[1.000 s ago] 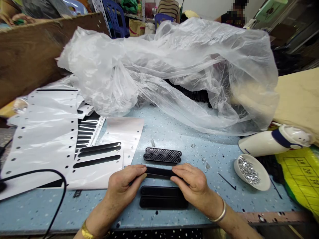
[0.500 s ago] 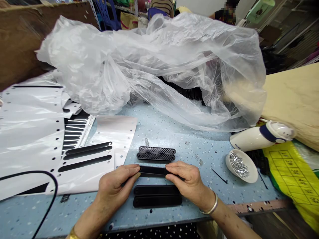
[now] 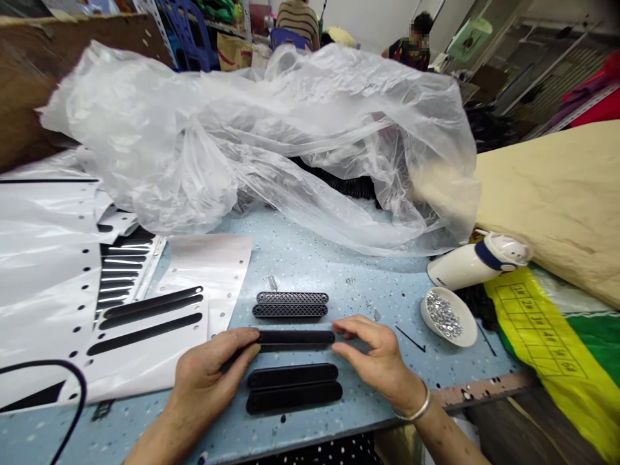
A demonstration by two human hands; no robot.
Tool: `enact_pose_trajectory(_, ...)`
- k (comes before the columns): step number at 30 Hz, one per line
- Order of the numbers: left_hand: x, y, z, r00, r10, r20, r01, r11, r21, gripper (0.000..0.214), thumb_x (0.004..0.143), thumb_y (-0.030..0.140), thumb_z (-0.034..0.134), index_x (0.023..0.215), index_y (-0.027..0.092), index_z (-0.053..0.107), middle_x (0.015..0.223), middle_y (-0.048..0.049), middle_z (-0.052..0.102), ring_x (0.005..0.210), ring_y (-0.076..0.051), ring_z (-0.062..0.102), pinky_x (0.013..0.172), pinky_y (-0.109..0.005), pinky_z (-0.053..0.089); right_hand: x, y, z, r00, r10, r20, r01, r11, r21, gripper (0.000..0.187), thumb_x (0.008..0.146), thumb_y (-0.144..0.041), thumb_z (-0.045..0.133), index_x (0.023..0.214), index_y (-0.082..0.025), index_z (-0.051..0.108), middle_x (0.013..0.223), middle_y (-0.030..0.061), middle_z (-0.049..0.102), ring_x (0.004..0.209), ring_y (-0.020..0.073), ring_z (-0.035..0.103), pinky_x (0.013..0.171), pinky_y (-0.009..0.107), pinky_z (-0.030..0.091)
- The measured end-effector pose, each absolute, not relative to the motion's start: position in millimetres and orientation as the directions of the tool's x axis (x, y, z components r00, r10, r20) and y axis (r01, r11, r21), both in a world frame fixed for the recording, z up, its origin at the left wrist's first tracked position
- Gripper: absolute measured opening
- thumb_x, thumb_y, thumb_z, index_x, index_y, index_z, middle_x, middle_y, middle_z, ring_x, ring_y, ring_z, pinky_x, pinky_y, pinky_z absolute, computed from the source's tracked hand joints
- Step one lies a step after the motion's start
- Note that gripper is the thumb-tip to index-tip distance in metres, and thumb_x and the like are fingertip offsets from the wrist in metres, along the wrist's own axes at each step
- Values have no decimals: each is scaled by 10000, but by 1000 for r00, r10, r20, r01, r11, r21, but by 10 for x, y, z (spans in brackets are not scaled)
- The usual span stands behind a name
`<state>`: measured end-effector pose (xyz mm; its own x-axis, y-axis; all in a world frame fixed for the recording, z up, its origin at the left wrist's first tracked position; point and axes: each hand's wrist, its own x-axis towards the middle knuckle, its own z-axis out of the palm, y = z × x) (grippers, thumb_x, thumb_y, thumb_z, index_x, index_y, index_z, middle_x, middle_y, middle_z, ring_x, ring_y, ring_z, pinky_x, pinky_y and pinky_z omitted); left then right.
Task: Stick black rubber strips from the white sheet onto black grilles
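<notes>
My left hand point(image 3: 216, 368) pinches the left end of a long black strip with rounded ends point(image 3: 296, 338) between thumb and fingers. At the strip's other end, my right hand point(image 3: 372, 352) has thumb and fingers apart, holding nothing; its fingertips are close to the tip, and I cannot tell whether they touch it. Two smooth black strips point(image 3: 293, 387) lie side by side nearer to me. Beyond my hands lie two black pieces with a lattice face point(image 3: 290, 305). On the left, thin black strips point(image 3: 150, 316) sit on a white backing sheet point(image 3: 213, 265).
A bowl of small metal parts point(image 3: 465, 329) stands at right, beside a black hex key point(image 3: 411, 338) and a white bottle lying tilted point(image 3: 455, 266). Crumpled clear plastic point(image 3: 290, 110) covers the back of the blue table point(image 3: 368, 413). A black cable point(image 3: 80, 381) curves at left. People sit farther back.
My right hand has let go of the strip's right end and spread its fingers. My left hand keeps its pinch. The whole view has shifted, with the table things now farther left.
</notes>
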<state>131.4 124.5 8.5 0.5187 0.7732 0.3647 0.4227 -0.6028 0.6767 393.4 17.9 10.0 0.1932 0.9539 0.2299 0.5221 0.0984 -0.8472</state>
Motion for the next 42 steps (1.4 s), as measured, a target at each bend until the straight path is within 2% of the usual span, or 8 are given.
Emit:
enact_pose_trajectory(6,1292,1261,70,501,792,348,484,-590,646,196,838,282,622,989,188,703,839,-40,788,695,-203,754,652,-307,640,3969,126,78,372,920,124,445,-60,-894,184,898,-218,558,870,-166,733,747,59,693,682,174,659,589,285,522)
enact_pose_trajectory(15,1244,1091,189,604,655,455,397,-742,541,204,861,162,561,1044,186,648,922,-90,758,824,-213,732,708,-333,619,3699,269,151,192,954,230,664,46,-746,335,915,-240,541,602,-173,642,560,18,583,517,141,568,505,247,456)
enact_pose_trajectory(20,723,1005,401,604,628,492,536,-776,332,437,811,175,622,1242,171,555,1187,-159,691,1147,-319,626,912,-504,544,3855,116,72,85,816,572,818,271,-507,126,871,-187,605,935,-167,712,817,84,729,700,207,704,648,274,560)
enact_pose_trajectory(25,93,841,257,632,648,425,673,-731,115,499,733,334,727,1188,170,602,1127,-146,728,1041,-398,673,776,-524,586,3136,143,184,-87,797,598,790,421,-446,202,865,-127,591,1034,-195,678,901,81,746,796,227,714,720,310,591)
enact_pose_trajectory(29,-122,453,189,585,668,460,635,-730,252,394,797,327,676,1175,233,611,1128,-77,736,1086,-299,670,903,-411,553,2152,360,235,-302,699,648,656,646,-391,237,834,-116,529,1031,-134,661,982,134,730,944,280,685,815,400,587)
enact_pose_trajectory(34,-373,313,230,187,815,548,760,-474,446,201,827,337,653,982,213,687,869,-47,767,751,-192,727,728,-257,568,1447,423,37,-331,865,378,739,487,-465,392,829,-270,609,1176,-88,607,1226,207,636,1174,405,555,905,574,487)
enact_pose_trajectory(38,-498,334,136,-157,965,211,810,4,586,404,738,512,680,508,191,595,403,38,507,373,-118,475,399,-214,375,1351,292,-266,-393,772,500,646,618,-447,207,797,-217,623,979,-126,656,1151,176,689,1148,397,577,843,515,477)
enact_pose_trajectory(42,-377,237,130,-116,979,-166,465,201,862,358,741,485,683,575,168,677,498,5,602,466,-131,528,450,-199,382,1408,202,-336,-294,705,645,582,667,-464,245,775,-82,502,947,-170,653,1005,124,743,1031,369,647,760,486,474)
